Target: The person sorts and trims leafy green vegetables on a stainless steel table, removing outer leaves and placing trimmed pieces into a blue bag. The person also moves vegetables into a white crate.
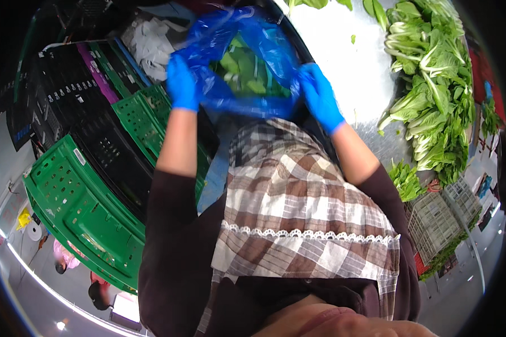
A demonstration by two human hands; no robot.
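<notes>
A blue plastic bag point(244, 103) is spread between my two hands, its mouth wide and facing up. Leafy greens point(241, 69) lie inside it. My left hand point(181, 82), in a blue glove, grips the bag's left edge. On the opposite side my right hand point(319, 94), gloved the same way, grips the bag's right edge beside a metal table point(341, 50). Motion blurs the bag and the left hand a little, and the bag's underside is hidden. A long heap of pale-stemmed leafy greens point(436, 84) covers the table's far right side.
Green plastic crates point(88, 210) and black crates point(109, 156) stand stacked at my left. White crumpled plastic point(152, 48) lies beyond my left hand. Grey crates point(432, 223) stand at the lower right. Two people point(97, 290) are in the background at lower left.
</notes>
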